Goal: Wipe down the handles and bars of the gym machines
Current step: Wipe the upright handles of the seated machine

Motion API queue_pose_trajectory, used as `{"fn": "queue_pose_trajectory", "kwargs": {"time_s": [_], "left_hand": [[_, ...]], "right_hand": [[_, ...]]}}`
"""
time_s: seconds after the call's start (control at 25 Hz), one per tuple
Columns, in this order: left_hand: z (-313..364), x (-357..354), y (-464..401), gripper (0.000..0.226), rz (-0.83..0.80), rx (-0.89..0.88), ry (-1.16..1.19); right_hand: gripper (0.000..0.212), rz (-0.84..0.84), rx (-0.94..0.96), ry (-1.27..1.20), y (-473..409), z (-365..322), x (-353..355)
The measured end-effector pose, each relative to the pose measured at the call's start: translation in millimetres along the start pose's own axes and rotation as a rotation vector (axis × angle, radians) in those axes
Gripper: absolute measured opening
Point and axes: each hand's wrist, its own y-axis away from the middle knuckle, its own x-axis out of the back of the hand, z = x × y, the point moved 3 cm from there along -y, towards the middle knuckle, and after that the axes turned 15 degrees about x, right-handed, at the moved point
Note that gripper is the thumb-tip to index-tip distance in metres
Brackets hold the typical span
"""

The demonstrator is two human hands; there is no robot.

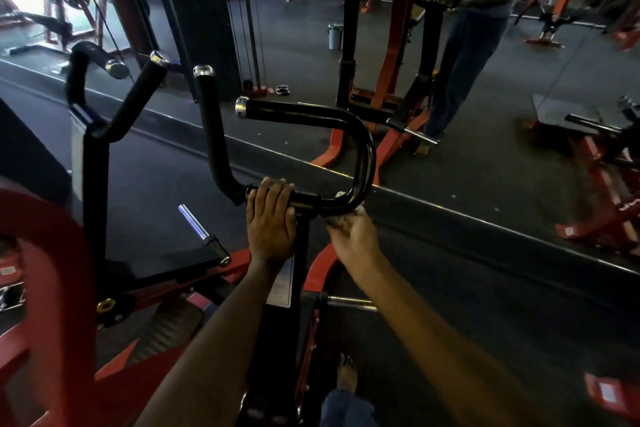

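A black curved handlebar point(363, 156) of a red and black gym machine rises in front of me, with a chrome end cap point(241, 107) at its upper tip. My left hand point(272, 218) grips the horizontal black bar near the central post. My right hand point(353, 236) holds a small white cloth point(346, 215) pressed around the lower bend of the handlebar, its image blurred. A second black upright handle point(211, 128) stands to the left.
A wall mirror point(485, 114) ahead reflects the machine and a standing person point(481, 28). A chrome weight peg point(197, 224) sticks out at the lower left. Red frame parts point(45, 253) curve at left. My bare foot point(346, 371) rests on the dark floor.
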Motion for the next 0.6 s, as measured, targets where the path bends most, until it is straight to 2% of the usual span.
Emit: {"fn": "queue_pose_trajectory", "kwargs": {"time_s": [0.16, 0.24, 0.32, 0.4, 0.52, 0.6], "left_hand": [[0.8, -0.2, -0.4, 0.043, -0.007, -0.005, 0.010], [0.1, -0.3, -0.9, 0.043, -0.005, -0.003, 0.023], [-0.2, -0.8, -0.9, 0.042, -0.001, -0.005, 0.025], [0.0, -1.6, -0.5, 0.042, 0.005, -0.009, 0.026], [-2.1, -2.9, -0.2, 0.042, 0.006, -0.004, 0.035], [-3.0, -3.1, -0.3, 0.042, 0.009, -0.001, 0.035]], "right_hand": [[0.028, -0.021, -0.166, 0.157, 3.9, -15.5, 7.2], [0.023, 0.004, -0.099, 0.197, -4.3, -49.8, 2.3], [0.021, 0.016, 0.125, 0.322, -11.8, -81.1, -13.4], [0.021, -0.052, 0.439, 0.659, -16.2, -101.6, -40.9], [0.032, -0.337, 0.984, 1.372, -24.2, -105.4, -99.3], [0.033, -0.602, 1.152, 1.629, -30.7, -81.7, -140.4]]}}
